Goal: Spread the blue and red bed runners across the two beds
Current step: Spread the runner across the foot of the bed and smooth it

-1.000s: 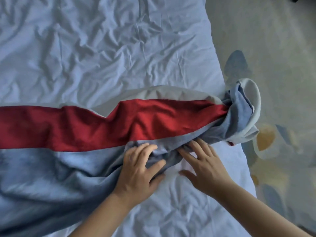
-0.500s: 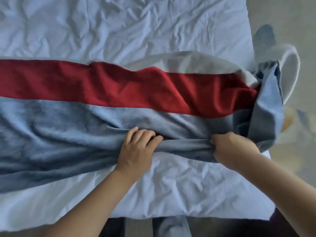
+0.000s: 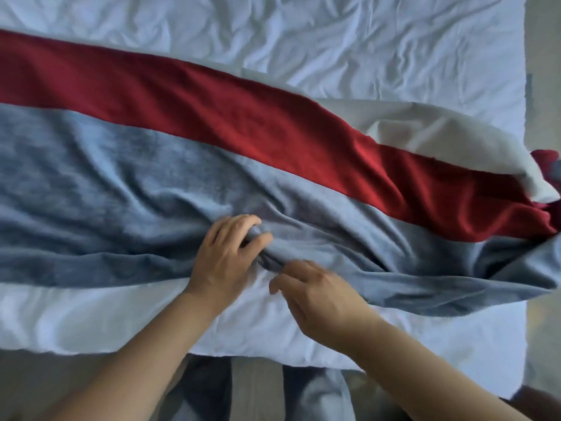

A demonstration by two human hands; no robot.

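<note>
A blue and red bed runner (image 3: 127,165) lies across the white bed (image 3: 303,44), its red band (image 3: 212,110) on the far side and its blue band on the near side. The blue part is creased and bunched in the middle. My left hand (image 3: 224,256) grips a fold of the blue cloth between thumb and fingers. My right hand (image 3: 315,287) pinches the near blue edge just beside it. At the right end the runner is folded over, showing its pale underside (image 3: 425,129), and hangs off the bed's side.
The white sheet (image 3: 106,317) is wrinkled all over. The bed's near edge runs along the bottom, with floor (image 3: 255,387) and my legs (image 3: 318,393) below it. A strip of floor (image 3: 543,56) shows past the bed's right edge.
My right hand has moved left from the runner's right end to sit close beside my left hand. The blue cloth on the right lies flatter. The view has shifted toward the left.
</note>
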